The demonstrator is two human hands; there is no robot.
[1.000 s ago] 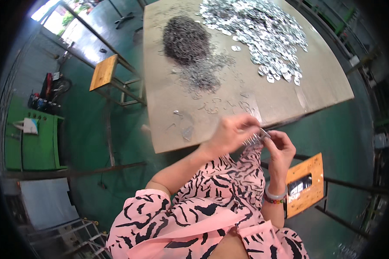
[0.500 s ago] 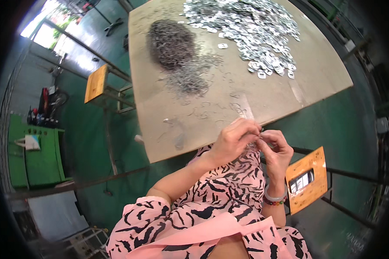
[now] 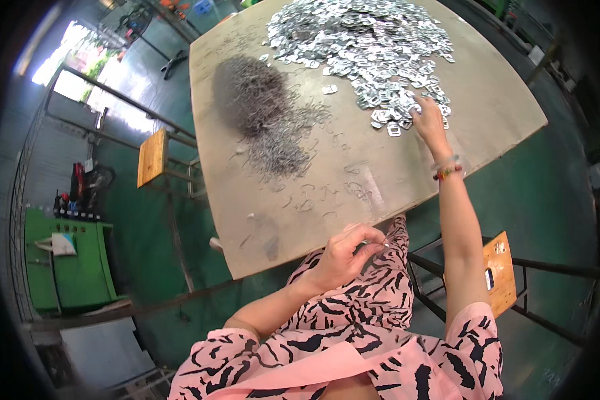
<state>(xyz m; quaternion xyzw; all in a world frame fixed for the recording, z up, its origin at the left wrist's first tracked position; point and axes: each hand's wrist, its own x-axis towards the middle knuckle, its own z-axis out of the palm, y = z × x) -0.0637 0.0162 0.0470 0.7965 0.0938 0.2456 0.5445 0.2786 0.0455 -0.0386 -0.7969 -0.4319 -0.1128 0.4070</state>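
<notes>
My left hand [image 3: 349, 257] is held above my lap, just off the table's near edge. Its thumb and forefinger pinch a small, thin metal wire piece [image 3: 385, 243]. My right hand [image 3: 429, 121] reaches across the table, its fingertips touching the near end of a big heap of flat silver metal plates with slots [image 3: 367, 33]. Whether a plate is between those fingers I cannot tell. Left of that heap lies a dark tangled pile of thin bent wire pieces [image 3: 250, 93], thinning out toward me. One single silver plate [image 3: 330, 89] lies apart between the two piles.
The brown-topped table [image 3: 407, 177] has a few loose wires near its front. A wooden stool [image 3: 500, 273] with a phone on it stands at my right, another stool [image 3: 152, 158] beyond the left edge. A green metal cabinet [image 3: 70, 267] is at far left.
My right hand has left my left hand and stretched forward to the plate heap. My left hand has dropped slightly toward my lap, still pinching. The view has shifted a little.
</notes>
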